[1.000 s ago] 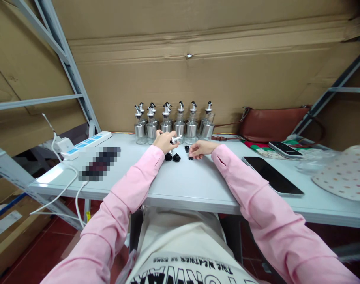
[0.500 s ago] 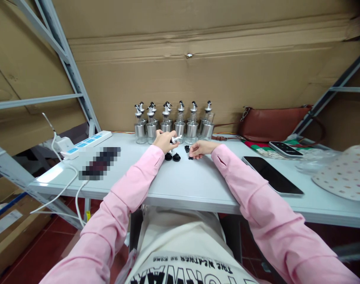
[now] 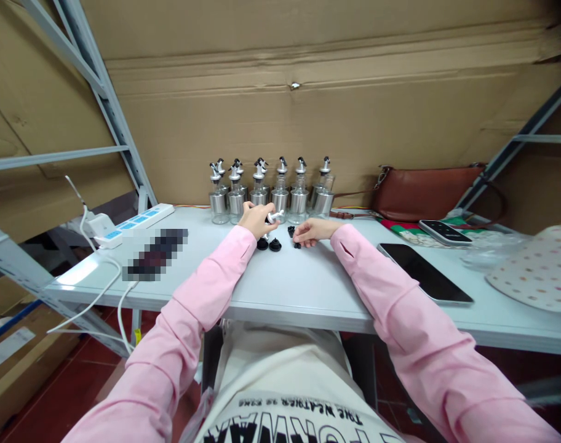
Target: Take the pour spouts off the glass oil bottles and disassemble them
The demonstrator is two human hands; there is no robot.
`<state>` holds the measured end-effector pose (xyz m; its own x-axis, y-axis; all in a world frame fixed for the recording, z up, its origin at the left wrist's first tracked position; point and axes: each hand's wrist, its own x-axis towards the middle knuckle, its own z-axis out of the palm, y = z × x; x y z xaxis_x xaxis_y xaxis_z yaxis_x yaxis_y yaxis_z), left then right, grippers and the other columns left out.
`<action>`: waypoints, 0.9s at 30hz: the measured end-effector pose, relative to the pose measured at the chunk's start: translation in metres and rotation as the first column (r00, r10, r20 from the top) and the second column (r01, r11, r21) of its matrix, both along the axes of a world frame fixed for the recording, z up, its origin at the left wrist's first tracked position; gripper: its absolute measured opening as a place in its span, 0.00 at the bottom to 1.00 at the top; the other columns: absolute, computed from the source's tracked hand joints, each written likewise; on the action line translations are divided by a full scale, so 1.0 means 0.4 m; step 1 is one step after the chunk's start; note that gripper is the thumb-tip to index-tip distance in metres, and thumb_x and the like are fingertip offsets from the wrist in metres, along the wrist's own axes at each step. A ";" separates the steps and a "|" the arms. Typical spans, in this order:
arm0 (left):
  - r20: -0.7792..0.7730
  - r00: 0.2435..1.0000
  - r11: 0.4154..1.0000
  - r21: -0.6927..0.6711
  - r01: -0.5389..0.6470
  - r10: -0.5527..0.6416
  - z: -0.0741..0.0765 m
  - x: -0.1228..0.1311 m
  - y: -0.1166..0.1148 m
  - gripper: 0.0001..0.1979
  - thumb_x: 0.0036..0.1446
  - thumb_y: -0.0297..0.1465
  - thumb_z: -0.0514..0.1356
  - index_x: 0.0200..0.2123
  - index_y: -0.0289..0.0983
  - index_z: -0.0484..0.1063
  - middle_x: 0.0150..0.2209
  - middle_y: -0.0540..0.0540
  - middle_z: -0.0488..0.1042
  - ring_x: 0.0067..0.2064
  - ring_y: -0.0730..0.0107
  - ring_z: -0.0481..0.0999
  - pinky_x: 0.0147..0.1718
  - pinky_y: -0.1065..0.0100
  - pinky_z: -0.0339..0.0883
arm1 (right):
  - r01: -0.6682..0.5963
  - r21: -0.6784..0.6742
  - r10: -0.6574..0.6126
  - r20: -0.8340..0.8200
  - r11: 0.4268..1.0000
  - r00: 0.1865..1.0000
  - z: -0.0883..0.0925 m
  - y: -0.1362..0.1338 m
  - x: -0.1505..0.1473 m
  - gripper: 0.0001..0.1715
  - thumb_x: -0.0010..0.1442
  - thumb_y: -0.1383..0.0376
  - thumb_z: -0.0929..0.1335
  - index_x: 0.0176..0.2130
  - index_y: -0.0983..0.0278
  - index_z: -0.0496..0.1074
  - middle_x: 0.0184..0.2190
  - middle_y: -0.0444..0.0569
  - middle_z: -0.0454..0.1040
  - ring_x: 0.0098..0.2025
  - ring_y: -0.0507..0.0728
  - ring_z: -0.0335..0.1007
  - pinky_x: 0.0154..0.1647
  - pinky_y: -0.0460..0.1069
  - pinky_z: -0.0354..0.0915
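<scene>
My left hand (image 3: 256, 219) is closed on a silver-white pourer spout (image 3: 275, 216), held just above the table. Below it stand black pourer stoppers (image 3: 275, 245) on the white table (image 3: 290, 283). To the right, my right hand (image 3: 310, 232) has its fingertips pinched together at a small cluster of black parts (image 3: 291, 231) on the table. Whether a part is between those fingertips is hidden. Behind both hands stand several glass bottles with steel sleeves (image 3: 280, 200), most topped with a pourer; one at the right end (image 3: 324, 198) has an open neck.
On the left lie a power strip (image 3: 137, 223) with white cables and a pixelated dark object (image 3: 155, 255). To the right are a brown bag (image 3: 423, 194), a phone-like device (image 3: 444, 232), a tablet (image 3: 423, 272) and a dotted cloth item (image 3: 536, 271). Cardboard (image 3: 336, 111) stands behind.
My right hand has shifted very slightly left at the black parts. My left hand stays in place with the pourer spout.
</scene>
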<state>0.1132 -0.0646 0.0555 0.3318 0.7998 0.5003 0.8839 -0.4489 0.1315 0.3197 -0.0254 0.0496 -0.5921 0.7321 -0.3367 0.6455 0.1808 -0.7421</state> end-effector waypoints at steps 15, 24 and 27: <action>0.000 1.000 1.000 0.003 0.020 -0.020 -0.003 0.003 0.000 0.12 0.51 0.39 0.57 0.35 0.37 0.65 0.31 0.49 0.75 0.35 0.66 0.71 0.44 0.60 0.47 | 0.216 0.183 -0.092 -0.521 0.959 0.848 0.041 -0.036 -0.043 0.20 0.52 0.51 0.67 0.30 0.66 0.68 0.20 0.41 0.68 0.19 0.45 0.62 0.20 0.41 0.60; -0.009 0.999 0.999 -0.007 0.045 -0.045 -0.003 0.009 -0.004 0.16 0.51 0.45 0.56 0.33 0.37 0.65 0.32 0.49 0.75 0.35 0.65 0.71 0.44 0.60 0.47 | 0.223 0.268 -0.020 -0.597 0.937 0.802 0.030 -0.046 -0.069 0.17 0.49 0.54 0.69 0.30 0.66 0.68 0.19 0.41 0.68 0.19 0.45 0.62 0.19 0.42 0.59; -0.019 0.999 0.999 -0.022 0.037 -0.037 0.000 0.012 -0.007 0.17 0.51 0.46 0.56 0.32 0.37 0.65 0.32 0.48 0.75 0.36 0.64 0.72 0.44 0.60 0.47 | 0.225 0.233 -0.035 -0.617 0.946 0.786 0.029 -0.046 -0.070 0.17 0.48 0.54 0.70 0.27 0.66 0.68 0.19 0.41 0.69 0.19 0.46 0.62 0.20 0.42 0.60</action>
<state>0.1181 -0.0674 0.0553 0.3708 0.7973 0.4763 0.8692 -0.4786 0.1245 0.2916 -0.0439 0.0611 -0.4945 0.8218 0.2830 0.1211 0.3876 -0.9138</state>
